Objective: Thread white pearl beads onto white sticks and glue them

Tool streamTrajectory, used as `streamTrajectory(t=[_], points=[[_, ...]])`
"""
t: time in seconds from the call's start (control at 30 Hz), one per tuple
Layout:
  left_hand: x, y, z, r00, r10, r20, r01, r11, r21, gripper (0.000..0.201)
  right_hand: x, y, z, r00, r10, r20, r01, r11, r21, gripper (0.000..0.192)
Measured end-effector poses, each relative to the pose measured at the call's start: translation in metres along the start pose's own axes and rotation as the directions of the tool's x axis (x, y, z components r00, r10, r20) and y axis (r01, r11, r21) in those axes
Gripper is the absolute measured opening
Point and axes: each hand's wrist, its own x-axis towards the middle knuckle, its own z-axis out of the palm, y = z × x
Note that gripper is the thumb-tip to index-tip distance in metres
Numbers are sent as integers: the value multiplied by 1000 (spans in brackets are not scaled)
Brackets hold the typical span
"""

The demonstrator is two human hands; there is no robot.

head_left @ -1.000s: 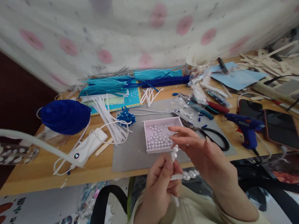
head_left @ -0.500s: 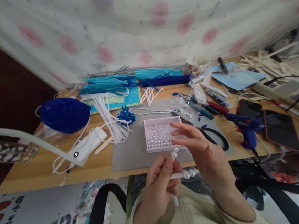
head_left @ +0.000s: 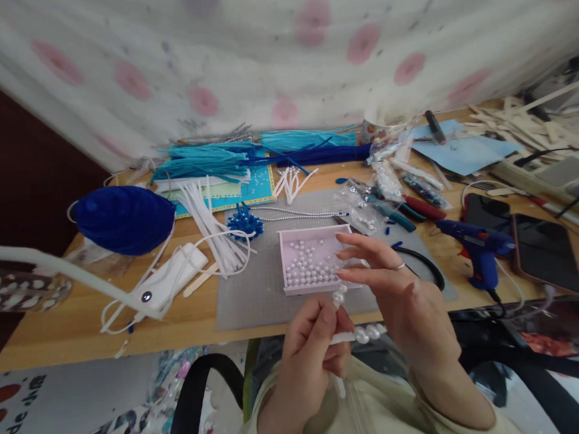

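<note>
In the head view, my left hand (head_left: 315,339) pinches white pipe cleaners between thumb and fingers. Pearl beads (head_left: 340,295) stand above its fingertips on one stem. A second stem points right, with larger pearl beads (head_left: 367,333) strung at its end. My right hand (head_left: 400,295) hovers just right of it, fingers stretched out and apart, a ring on one of them. Its thumb and palm side are partly hidden. Behind both hands, a shallow pink tray (head_left: 283,261) with many loose pearl beads rests on the grey mat (head_left: 250,300), partly covered by the right fingers.
White pipe cleaners (head_left: 208,237) and a blue fringed piece (head_left: 244,222) lie left of the tray. A glue gun (head_left: 477,249), pliers (head_left: 394,212) and phones (head_left: 545,250) are at right. A lamp arm (head_left: 67,268) and a dark blue bundle (head_left: 124,218) stand at left.
My right hand has shifted very slightly right, its fingers still spread. The left hand keeps its pinch on the pipe cleaners. The view has moved a little.
</note>
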Motion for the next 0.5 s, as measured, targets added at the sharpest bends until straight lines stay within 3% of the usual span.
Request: streamTrajectory(t=[0.4,0.5], points=[[1,1,-2,999,1,-37,-2,1000,-22,44,2,-2,1,1000,9,-25,-10,999,-39,45],[1,0,-3,1000,2,-4,-2,999,-34,42,4,1,0,1000,10,-16,-10,999,-30,46]])
